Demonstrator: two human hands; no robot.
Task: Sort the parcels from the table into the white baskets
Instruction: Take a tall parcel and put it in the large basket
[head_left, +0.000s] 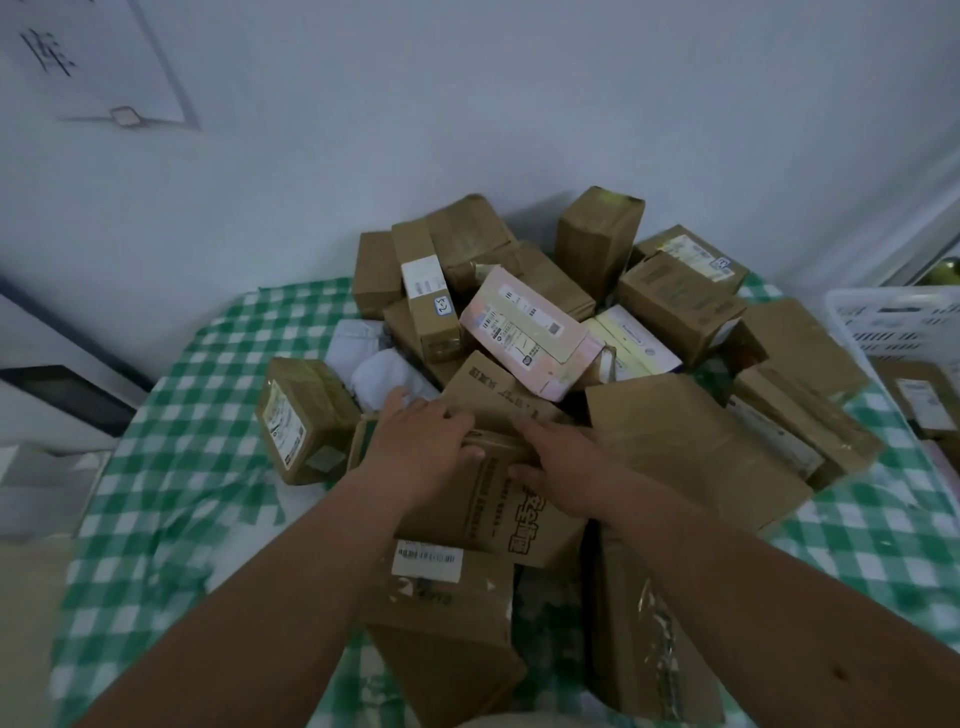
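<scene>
A heap of brown cardboard parcels covers the green-checked table (171, 415). In the middle front lies a printed cardboard box (498, 514) with black lettering. My left hand (423, 434) grips its far left corner, fingers curled over the top edge. My right hand (563, 467) holds the same box from the right, fingers spread along its top edge and thumb on its face. A pink-white parcel (524, 332) lies on top of the heap behind. A white basket (893, 322) stands at the right edge, with a brown parcel (924, 400) in front of it.
Another labelled box (441, 623) lies under my forearms near the front edge. A small taped box (306, 421) sits at the left of the heap, with white soft bags (379, 364) behind it. A white wall rises behind the table. Grey furniture (52, 384) stands at the left.
</scene>
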